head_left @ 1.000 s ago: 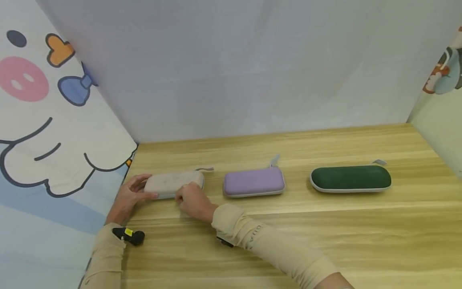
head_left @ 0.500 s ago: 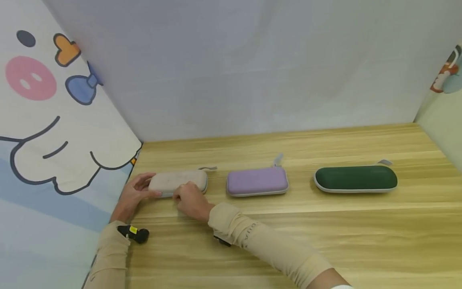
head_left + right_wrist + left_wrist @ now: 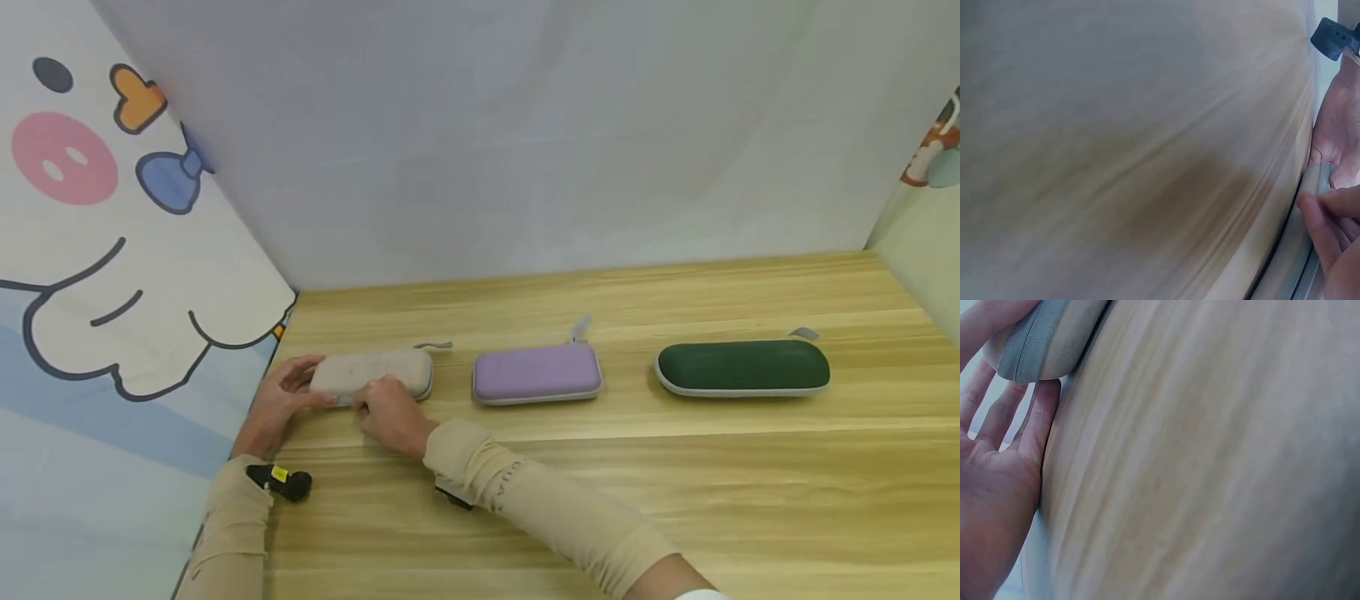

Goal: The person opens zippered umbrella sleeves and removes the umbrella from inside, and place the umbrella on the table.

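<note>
A beige zip-up hard case (image 3: 369,369) lies on the wooden table at the left, its grey strap loop (image 3: 433,345) sticking out at the far right corner. My left hand (image 3: 279,402) grips the case's left end, thumb along the near side and fingers around behind. In the left wrist view, a grey zipper band (image 3: 1029,347) runs around that end. My right hand (image 3: 392,415) is curled at the near side of the case. Its thumb and index finger meet at the zipper seam in the right wrist view, pinching the zipper pull, which the fingers hide.
A purple zip-up case (image 3: 536,373) lies right of the beige one, with a grey strap. Farther right is a dark green, round-ended case (image 3: 742,367). A pale cloth wall (image 3: 525,167) stands behind the table (image 3: 637,475), and a cartoon-printed sheet (image 3: 150,275) borders the left.
My right hand has slid left along the beige case's near side. My left hand keeps its grip on the end. The whole head view shifted slightly.
</note>
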The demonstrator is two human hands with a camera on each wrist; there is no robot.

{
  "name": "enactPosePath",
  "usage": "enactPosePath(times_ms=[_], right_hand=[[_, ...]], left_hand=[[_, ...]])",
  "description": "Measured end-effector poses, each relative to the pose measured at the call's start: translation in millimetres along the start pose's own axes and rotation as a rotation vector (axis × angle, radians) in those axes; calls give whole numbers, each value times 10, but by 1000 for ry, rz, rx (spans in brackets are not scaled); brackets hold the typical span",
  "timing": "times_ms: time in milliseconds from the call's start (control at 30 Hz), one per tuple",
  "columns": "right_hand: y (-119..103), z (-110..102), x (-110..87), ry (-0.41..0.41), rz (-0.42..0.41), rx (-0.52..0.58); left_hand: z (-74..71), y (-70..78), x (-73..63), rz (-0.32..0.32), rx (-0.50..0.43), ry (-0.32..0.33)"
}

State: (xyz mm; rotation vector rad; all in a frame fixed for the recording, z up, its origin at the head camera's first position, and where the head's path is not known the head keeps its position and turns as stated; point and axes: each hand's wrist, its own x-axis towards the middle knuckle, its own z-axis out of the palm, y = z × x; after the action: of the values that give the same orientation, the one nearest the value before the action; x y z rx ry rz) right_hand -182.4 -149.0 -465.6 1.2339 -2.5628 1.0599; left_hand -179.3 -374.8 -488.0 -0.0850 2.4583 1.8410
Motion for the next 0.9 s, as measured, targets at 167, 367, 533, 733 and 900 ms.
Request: enactPosePath(times_ms=[167, 367, 533, 733, 900], right_hand=[[-7, 24, 16, 12, 0, -8], [-17, 39, 24, 20, -6, -8], [-25, 57, 31, 28, -17, 5], [-24, 92, 49, 37, -31, 15], [-39, 98, 68, 36, -34, 25]], left_hand=[[9, 2, -3, -8, -7, 4], [19, 23, -7, -9, -3, 4], [21, 35, -17, -16, -13, 6], [28, 35, -17, -13, -18, 5], [30, 38, -11, -20, -18, 14]])
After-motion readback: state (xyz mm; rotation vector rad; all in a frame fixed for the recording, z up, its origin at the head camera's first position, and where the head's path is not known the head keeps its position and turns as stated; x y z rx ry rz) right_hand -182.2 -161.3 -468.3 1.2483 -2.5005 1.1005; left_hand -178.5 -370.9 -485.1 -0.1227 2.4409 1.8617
